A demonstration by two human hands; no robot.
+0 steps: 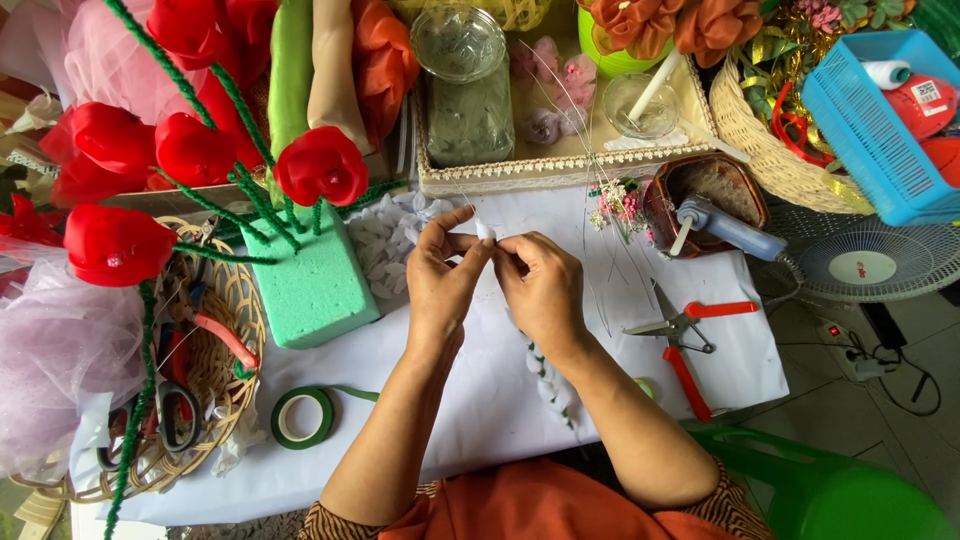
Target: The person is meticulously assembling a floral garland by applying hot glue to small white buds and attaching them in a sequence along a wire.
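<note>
Two hands meet at the centre of the white table cover (pixel 480 400), fingertips pinched together on a small white petal piece (pixel 485 231). The left hand (pixel 440 275) nips it between thumb and forefinger from nine o'clock; the right hand (pixel 540 285) closes on it from three o'clock. A strand of white petals (pixel 548 375) trails from under the right wrist toward six o'clock. At nine o'clock of the hands stands a green foam block (pixel 310 285) stuck with red fabric flowers (pixel 320 165) on green stems. A roll of green tape (pixel 303 417) lies at seven o'clock. Red-handled scissors (pixel 685 335) rest at three o'clock, well apart, and a glass jar (pixel 462 85) stands at twelve o'clock in a lace-edged tray (pixel 560 165).
</note>
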